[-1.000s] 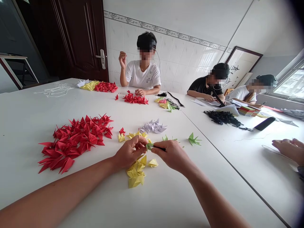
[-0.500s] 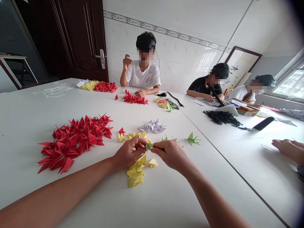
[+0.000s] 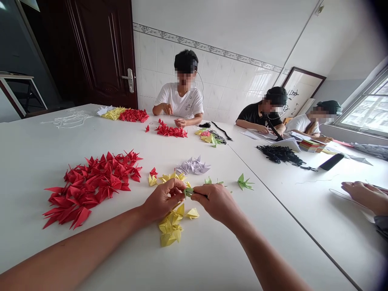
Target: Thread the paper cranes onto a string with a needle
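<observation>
A small green folded paper crane is pinched between thumb and forefinger of my left hand. My right hand is closed, with its fingertips against the crane's right side. Something thin and dark shows between its fingers; its kind is mostly hidden. Yellow paper cranes lie just below my hands, and more yellow ones sit behind them, partly covered. Close by are pale lilac cranes and a loose green crane. To the left spreads a large heap of red cranes.
Across the white table sits a person beside red cranes. Two other people sit at the right, near black cords and a dark block. A neighbour's hands reach in from the right edge. White strings lie far left.
My fingers have shifted slightly around the green crane, and my right fingertips now press closer to it. The person opposite has lowered a raised hand to the table. The view has tilted a little.
</observation>
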Tool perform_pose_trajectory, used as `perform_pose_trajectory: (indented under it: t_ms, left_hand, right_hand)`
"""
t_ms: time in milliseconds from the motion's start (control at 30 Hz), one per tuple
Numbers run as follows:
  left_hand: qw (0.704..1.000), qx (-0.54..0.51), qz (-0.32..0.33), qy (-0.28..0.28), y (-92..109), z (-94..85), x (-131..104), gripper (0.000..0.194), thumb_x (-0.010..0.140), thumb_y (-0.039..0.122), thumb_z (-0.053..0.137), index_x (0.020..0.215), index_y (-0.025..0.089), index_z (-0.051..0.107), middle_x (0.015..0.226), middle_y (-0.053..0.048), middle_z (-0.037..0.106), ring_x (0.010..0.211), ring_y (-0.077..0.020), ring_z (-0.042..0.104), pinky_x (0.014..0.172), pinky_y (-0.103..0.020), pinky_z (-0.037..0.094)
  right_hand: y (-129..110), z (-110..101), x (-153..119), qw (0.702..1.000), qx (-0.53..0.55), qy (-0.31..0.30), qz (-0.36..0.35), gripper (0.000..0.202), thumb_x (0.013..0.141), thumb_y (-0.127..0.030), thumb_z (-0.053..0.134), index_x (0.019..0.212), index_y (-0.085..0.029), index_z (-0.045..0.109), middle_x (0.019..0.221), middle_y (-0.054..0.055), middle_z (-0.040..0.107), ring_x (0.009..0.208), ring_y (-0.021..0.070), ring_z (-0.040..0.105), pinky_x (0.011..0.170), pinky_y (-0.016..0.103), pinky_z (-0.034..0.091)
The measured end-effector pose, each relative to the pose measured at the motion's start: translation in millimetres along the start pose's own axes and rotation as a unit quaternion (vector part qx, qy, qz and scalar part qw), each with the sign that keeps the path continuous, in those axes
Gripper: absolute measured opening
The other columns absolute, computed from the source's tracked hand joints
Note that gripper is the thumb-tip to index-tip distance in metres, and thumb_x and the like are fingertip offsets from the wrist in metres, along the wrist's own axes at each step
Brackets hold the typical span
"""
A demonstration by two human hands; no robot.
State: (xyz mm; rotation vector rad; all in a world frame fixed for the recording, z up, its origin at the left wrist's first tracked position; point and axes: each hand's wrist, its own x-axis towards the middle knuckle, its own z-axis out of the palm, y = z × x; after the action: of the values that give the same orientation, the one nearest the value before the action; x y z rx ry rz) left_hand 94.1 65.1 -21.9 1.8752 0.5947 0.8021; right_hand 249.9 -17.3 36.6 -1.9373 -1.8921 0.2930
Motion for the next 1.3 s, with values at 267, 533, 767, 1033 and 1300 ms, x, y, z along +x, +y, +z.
perform_pose_trajectory:
  t_ms: [267, 533, 767, 1033, 1300]
  left_hand:
    - [0.998, -0.044, -0.039, 0.031, 4, -0.8, 0, 0.017, 0.077, 0.03, 0.055, 0.09, 0.019, 0.053, 0.082, -0.002, 0.058, 0.073, -0.0141, 0.058, 0.068, -0.03, 0.049]
    - [0.999, -0.035, -0.033, -0.002, 6, -1.0, -1, 0.021, 0.075, 0.031, 0.06, 0.093, 0.02, 0.058, 0.076, 0.0, 0.058, 0.068, -0.0124, 0.054, 0.062, -0.025, 0.046]
    - [0.999, -0.035, -0.011, -0.029, 5, -1.0, -1, 0.016, 0.077, 0.029, 0.057, 0.089, 0.019, 0.057, 0.081, -0.001, 0.06, 0.067, -0.0112, 0.052, 0.062, -0.024, 0.046]
    - [0.999, -0.015, -0.009, 0.044, 3, -1.3, -1, 0.028, 0.078, 0.035, 0.056, 0.103, 0.021, 0.055, 0.093, -0.005, 0.064, 0.086, -0.0176, 0.059, 0.077, -0.032, 0.049]
    - [0.999, 0.012, 0.009, 0.035, 1, -2.4, 1, 0.017, 0.078, 0.031, 0.054, 0.087, 0.019, 0.061, 0.083, -0.003, 0.064, 0.074, -0.0151, 0.058, 0.068, -0.028, 0.051]
  right_hand:
    - [20, -19, -1, 0.995, 0.097, 0.028, 0.012, 0.02, 0.073, -0.032, 0.06, 0.088, -0.021, 0.068, 0.061, -0.003, 0.054, 0.052, 0.0109, 0.042, 0.048, 0.021, 0.033]
    - [23, 1, 6, 0.984, 0.162, 0.044, -0.061, 0.022, 0.073, -0.018, 0.057, 0.09, -0.023, 0.071, 0.086, 0.002, 0.063, 0.062, 0.0111, 0.052, 0.058, 0.024, 0.041]
    - [15, 12, 7, 0.98, 0.164, 0.054, -0.099, 0.016, 0.077, -0.023, 0.062, 0.09, -0.024, 0.071, 0.082, 0.001, 0.066, 0.07, 0.0133, 0.059, 0.063, 0.023, 0.044]
    - [60, -1, 20, 0.977, 0.122, 0.176, 0.015, 0.024, 0.081, -0.031, 0.051, 0.09, -0.016, 0.067, 0.088, 0.006, 0.068, 0.073, 0.017, 0.061, 0.064, 0.026, 0.045]
    - [136, -30, 14, 0.957, 0.038, 0.155, 0.243, 0.021, 0.084, -0.028, 0.056, 0.094, -0.012, 0.064, 0.092, 0.006, 0.065, 0.08, 0.0202, 0.061, 0.066, 0.032, 0.049]
